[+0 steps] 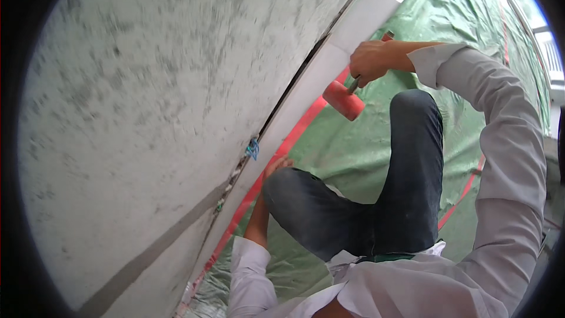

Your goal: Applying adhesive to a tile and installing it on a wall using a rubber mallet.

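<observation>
My right hand (371, 62) is closed around the handle of a rubber mallet (344, 101). Its red head hangs below the fist, close to a pale skirting strip (303, 97) along the foot of the wall. Low at the left, my left hand (278, 165) is at the strip's lower edge. My knee covers most of its fingers, so their grip cannot be made out. A dark gap runs between strip and wall, and a tangled blue scrap (252, 149) sticks out of it.
A mottled grey-white wall (147, 82) fills the left side, with a darker grey band (159, 253) crossing it low down. Green sheeting (335, 147) with red stripes covers the floor. My bent knees (415, 141) stand close to the strip. Railings (547, 53) show at the far right.
</observation>
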`<state>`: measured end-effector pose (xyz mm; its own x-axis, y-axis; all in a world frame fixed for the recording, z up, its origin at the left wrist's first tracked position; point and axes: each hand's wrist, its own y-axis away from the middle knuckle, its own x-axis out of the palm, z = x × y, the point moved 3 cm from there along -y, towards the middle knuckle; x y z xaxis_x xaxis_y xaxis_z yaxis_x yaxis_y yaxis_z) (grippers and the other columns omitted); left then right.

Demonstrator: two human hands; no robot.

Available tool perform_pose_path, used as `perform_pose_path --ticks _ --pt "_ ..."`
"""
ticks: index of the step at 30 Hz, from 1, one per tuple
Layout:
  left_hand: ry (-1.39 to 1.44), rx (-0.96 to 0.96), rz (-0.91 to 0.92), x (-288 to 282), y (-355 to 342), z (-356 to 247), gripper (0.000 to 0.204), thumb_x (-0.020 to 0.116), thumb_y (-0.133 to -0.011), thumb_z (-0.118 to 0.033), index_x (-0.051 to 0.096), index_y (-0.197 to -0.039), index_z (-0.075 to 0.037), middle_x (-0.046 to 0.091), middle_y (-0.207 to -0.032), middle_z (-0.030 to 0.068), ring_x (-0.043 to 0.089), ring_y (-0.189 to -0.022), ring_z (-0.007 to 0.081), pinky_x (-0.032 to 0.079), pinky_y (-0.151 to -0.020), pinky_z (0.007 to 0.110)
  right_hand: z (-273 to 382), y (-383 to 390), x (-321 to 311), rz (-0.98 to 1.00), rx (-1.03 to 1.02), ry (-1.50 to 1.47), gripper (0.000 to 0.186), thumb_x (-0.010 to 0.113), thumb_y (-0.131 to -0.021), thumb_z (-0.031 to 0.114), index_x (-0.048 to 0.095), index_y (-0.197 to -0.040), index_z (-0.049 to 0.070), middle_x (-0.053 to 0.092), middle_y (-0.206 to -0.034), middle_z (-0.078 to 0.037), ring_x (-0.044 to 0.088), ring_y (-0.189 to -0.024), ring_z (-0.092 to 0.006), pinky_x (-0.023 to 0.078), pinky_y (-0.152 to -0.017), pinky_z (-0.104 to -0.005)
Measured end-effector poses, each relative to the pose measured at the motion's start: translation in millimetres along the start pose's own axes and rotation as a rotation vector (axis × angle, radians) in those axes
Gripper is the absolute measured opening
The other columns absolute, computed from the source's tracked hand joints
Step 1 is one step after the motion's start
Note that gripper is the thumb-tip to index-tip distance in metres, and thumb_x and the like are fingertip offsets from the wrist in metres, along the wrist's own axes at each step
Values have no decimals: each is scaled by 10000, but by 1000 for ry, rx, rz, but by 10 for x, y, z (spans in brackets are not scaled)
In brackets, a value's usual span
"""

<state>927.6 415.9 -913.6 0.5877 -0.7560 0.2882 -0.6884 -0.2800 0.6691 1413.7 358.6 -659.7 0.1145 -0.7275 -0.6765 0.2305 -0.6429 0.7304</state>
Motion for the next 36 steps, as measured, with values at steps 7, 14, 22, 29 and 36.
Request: perform_pose_path --ticks 7,14,22,29,36 --pt "753 -242 -416 45 -717 152 647 611 -1100 -367 362 -1646 -124 495 -1610 208 620 -1350 367 525 -1103 463 -532 -5 1040 -76 186 -322 276 676 -950 379 764 -1093 161 753 -985 -145 723 -966 -382 565 -817 -523" --pt "539 173 -398 320 -1142 -151 717 490 -1137 -393 150 -1688 -86 337 -1716 175 418 -1524 433 445 -1201 540 -738 -912 1878 -265 96 -600 343 624 -1001 362 682 -1330 282 764 -1049 -108 733 -1000 -348 569 -827 -514" --pt "710 449 -635 580 -1550 -217 779 501 -1134 -419 97 -1689 -51 264 -1732 230 365 -1554 430 370 -1269 540 -987 -1502 2056 -308 -187 -609 419 615 -1002 326 654 -1419 317 770 -1064 -96 740 -1002 -345 582 -846 -504" --pt "730 615 -801 512 -1644 -262 796 569 -1117 -338 107 -1659 16 230 -1675 381 345 -1552 447 352 -1294 536 -1249 -1737 1885 -346 -361 -599 406 619 -1003 341 663 -1405 377 778 -1061 -93 744 -996 -343 592 -855 -493" --pt "868 699 -884 301 -1680 -165 754 547 -1122 -324 112 -1676 -55 188 -1683 386 314 -1552 480 348 -1305 525 -1364 -1976 1835 -423 -348 -666 339 588 -1000 347 739 -1302 379 788 -1129 -50 747 -1043 -314 606 -867 -463"
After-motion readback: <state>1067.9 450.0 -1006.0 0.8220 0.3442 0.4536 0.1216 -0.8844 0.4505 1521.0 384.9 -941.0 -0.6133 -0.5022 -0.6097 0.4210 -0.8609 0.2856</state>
